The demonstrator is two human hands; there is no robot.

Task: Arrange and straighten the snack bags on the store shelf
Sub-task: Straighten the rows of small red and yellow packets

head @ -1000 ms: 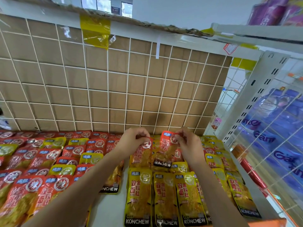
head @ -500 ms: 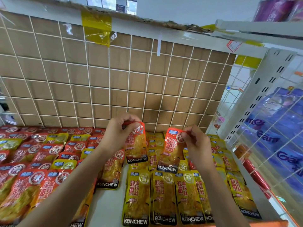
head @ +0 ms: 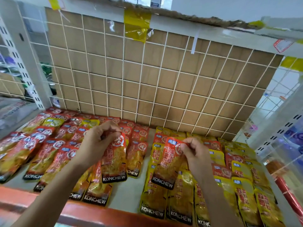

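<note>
My left hand [head: 100,140] pinches the top edge of a red KONCHEW snack bag [head: 114,161], which hangs upright over the red bags [head: 49,149] lying on the shelf's left half. My right hand [head: 193,153] pinches the top of a second red snack bag [head: 168,164], tilted above the yellow bags [head: 180,202] on the right half. Yellow and red bags lie mixed at the far right [head: 237,169]. A bare strip of white shelf [head: 129,190] separates the two groups.
A white wire grid with brown cardboard behind it [head: 155,79] backs the shelf. A red-orange rail [head: 82,212] runs along the front edge. White slotted uprights stand at the left [head: 21,66] and right [head: 278,128], with a wire side panel on the right.
My left hand has carried its red bag leftward, over the red pile. My right hand keeps its red bag above the yellow bags. The camera view has swung left.
</note>
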